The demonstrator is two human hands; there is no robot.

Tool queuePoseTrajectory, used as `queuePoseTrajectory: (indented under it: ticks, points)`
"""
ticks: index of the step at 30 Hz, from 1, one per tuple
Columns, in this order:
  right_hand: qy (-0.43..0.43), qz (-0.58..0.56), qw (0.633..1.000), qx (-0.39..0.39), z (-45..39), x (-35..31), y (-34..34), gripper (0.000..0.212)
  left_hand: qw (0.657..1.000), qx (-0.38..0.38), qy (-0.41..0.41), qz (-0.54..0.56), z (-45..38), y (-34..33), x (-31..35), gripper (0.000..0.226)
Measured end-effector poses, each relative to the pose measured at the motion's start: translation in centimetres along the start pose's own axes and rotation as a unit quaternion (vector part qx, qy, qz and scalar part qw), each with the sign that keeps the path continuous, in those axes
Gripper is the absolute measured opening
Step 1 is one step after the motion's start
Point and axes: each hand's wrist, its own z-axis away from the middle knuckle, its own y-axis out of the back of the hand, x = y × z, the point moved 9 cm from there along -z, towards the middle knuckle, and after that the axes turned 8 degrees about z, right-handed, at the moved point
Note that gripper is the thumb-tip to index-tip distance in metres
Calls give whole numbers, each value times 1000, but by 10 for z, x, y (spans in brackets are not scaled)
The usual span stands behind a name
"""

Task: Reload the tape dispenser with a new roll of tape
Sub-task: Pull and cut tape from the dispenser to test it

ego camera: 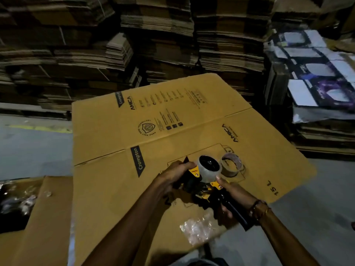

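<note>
A black and yellow tape dispenser (203, 191) is held above a flattened cardboard box (124, 131). A full roll of clear tape (208, 167) sits on its black hub. My left hand (173, 174) grips the dispenser's front end next to the roll. My right hand (233, 194) holds the black handle, thumb touching the roll's lower edge. An empty tape core (231, 164) lies on the cardboard just right of the roll.
Crumpled clear plastic wrap (199, 229) lies on the cardboard near me. An open box (23, 204) stands at the left. Tall stacks of flattened cartons (153, 41) fill the background, and printed boxes (317, 79) are piled at the right. Grey floor (34, 146) surrounds the cardboard.
</note>
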Motion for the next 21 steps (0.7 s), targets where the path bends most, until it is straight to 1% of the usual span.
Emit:
queuePoseTrajectory:
  ticks: [1,3,6,7,9,11,13,14,16,17,18,21]
  points:
    - [6,13,1000,-2,-3,-8,10,83,1000,17,-3,14,-4,-2,4,57]
    - [29,24,999,0,-10,-23,32,67,997,53,-7,48,-13,-7,13,56]
    - [100,20,995,21,-22,-44,67,54,987,111,-12,112,-20,-16,26,51]
    - [125,42,991,33,-26,-50,79,52,983,129,-19,127,-21,-18,30,50]
    - [163,161,971,68,-35,-60,102,50,974,166,-34,148,-25,-20,36,48]
    - [191,275,939,85,-40,-68,119,58,965,190,-49,176,-29,-23,41,50]
    - [215,335,912,96,-47,-75,129,69,953,213,-64,205,-32,-24,46,48]
    - [229,363,897,108,-49,-80,131,71,947,225,-69,217,-32,-25,47,46]
    - [255,420,857,156,-54,-92,133,72,937,235,-82,247,-34,-26,48,42]
    - [259,437,842,179,-58,-97,133,75,932,235,-89,262,-34,-28,49,41]
    - [257,442,837,196,-61,-101,133,79,928,234,-95,273,-34,-30,50,39]
    - [255,430,838,220,-75,-110,134,89,920,230,-109,299,-36,-33,51,39]
